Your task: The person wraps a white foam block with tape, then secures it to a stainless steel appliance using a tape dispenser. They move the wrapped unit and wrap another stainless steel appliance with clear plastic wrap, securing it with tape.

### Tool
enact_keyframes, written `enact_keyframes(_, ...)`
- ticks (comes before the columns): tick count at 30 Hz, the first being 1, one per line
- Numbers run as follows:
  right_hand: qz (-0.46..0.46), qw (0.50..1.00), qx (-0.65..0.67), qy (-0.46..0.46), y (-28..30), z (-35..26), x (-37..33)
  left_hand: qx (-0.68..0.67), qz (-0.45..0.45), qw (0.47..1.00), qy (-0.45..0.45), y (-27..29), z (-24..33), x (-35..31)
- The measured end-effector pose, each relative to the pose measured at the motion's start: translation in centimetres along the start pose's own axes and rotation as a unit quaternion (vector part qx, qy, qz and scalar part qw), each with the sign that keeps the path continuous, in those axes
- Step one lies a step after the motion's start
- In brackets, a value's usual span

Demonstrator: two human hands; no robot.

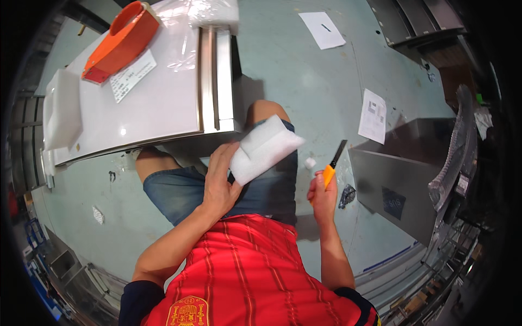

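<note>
Head view: my left hand (217, 182) grips a white foam block (265, 149); my right hand (322, 193) clenches an orange utility knife (333, 164), handle mostly hidden.

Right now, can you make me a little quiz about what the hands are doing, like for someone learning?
1. True or false: the right hand holds a hammer.
2. What does the left hand hold? A) the orange tape gun B) a white foam block C) a paper sheet
3. Fill the gap: the tape gun lies on the white ____.

Key:
1. False. It holds an orange knife with its blade out, pointing up and away.
2. B. The foam block rests over the lap, the left hand gripping its near end.
3. Panel. The panel also carries a paper label beside the tape gun.
</note>
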State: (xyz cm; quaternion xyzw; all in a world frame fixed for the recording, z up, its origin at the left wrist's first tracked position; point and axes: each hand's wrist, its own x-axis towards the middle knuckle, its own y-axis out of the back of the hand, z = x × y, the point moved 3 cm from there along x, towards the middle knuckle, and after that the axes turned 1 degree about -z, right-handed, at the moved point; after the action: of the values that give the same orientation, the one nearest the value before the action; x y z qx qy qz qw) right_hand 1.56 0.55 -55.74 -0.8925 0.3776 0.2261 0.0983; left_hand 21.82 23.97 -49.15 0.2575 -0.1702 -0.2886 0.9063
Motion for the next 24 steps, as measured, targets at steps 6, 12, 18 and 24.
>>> enact_keyframes(6, -0.063, 0.994, -0.090, 0.023, -6.7, -3.0, -2.6, -0.070, -0.155, 0.984, -0.053, -1.8, 1.7, -1.7)
enact_keyframes(12, -0.229, 0.966, -0.100, -0.064, -4.8, -4.7, -0.5, -0.400, -0.164, 0.860, 0.269, -0.1, -1.2, 0.3)
enact_keyframes(18, -0.349, 0.882, -0.314, 0.038, -2.9, -10.1, 1.6, -0.577, -0.377, 0.634, 0.351, 1.6, -0.2, 3.2)
enact_keyframes(24, -0.210, 0.925, -0.295, 0.118, -4.9, -10.5, 2.2, -0.274, -0.404, 0.817, 0.306, -0.8, 0.5, 3.0)
